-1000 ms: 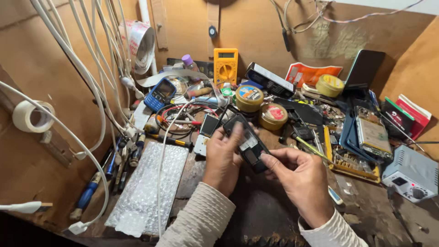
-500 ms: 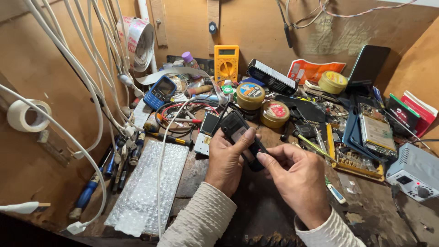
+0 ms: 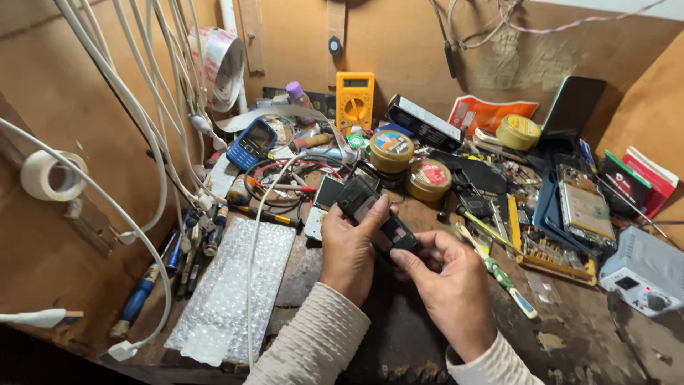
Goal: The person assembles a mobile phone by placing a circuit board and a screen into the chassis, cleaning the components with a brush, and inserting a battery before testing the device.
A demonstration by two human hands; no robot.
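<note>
A small black mobile phone (image 3: pixel 370 214) is held over the dark wooden workbench (image 3: pixel 577 342) in the middle of the head view. My left hand (image 3: pixel 349 249) grips its upper half, thumb lying across the casing. My right hand (image 3: pixel 445 285) holds the lower end, thumb and fingertips pinched on it. The phone tilts up and to the left. Its lower part is hidden behind my fingers. Both wrists wear cream knitted sleeves.
A sheet of bubble wrap (image 3: pixel 235 285) lies to the left, with screwdrivers (image 3: pixel 142 292) beside it. White cables (image 3: pixel 142 107) hang down the left wall. Behind my hands stand round tins (image 3: pixel 391 150), a yellow multimeter (image 3: pixel 355 96) and a blue keypad phone (image 3: pixel 251 142). Circuit boards (image 3: pixel 584 210) fill the right.
The phone and both hands have shifted slightly; my right thumb has moved up onto the phone's lower end. The view has drifted a little.
</note>
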